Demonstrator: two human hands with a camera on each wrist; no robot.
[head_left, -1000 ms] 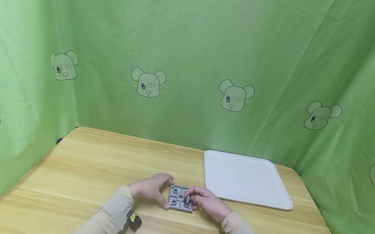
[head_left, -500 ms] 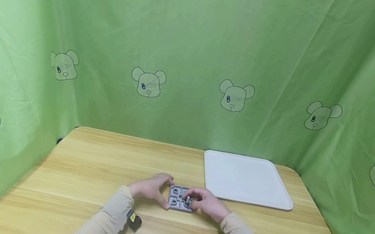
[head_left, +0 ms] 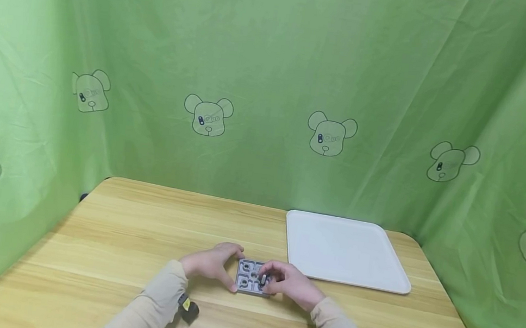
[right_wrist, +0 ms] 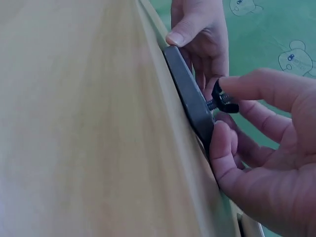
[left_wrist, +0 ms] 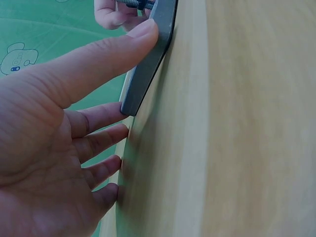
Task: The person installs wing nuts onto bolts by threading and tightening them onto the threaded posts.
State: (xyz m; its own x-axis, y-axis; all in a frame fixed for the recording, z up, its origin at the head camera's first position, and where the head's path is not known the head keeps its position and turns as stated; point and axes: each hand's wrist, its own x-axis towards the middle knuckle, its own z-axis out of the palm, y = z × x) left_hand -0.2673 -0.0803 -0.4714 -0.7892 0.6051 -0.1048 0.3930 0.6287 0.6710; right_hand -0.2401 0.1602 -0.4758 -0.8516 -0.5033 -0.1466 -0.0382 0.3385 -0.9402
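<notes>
A square grey plate (head_left: 247, 288) with recessed cells and round holes lies on the table between the two hands. My left hand (head_left: 211, 263) grips its left side, the thumb at the near corner and the index finger at the far one. From the plate's right part a threaded bolt (right_wrist: 211, 104) stands up, carrying a black wing nut (right_wrist: 228, 104). Fingers of my right hand (head_left: 294, 287) curl round this nut. In the right wrist view the index fingertip presses one wing, while the thumb lies by the plate's edge. The bolt's lower end is hidden in the plate.
A white tray (head_left: 345, 253) lies on the wooden table (head_left: 163, 217) behind and right of the plate, close beyond the right hand. Green curtains (head_left: 273, 78) with bear-head prints enclose the table at the back and both sides.
My right fingers have shifted slightly around the wing nut, which now shows at a different angle. The left hand and the plate have stayed in place.
</notes>
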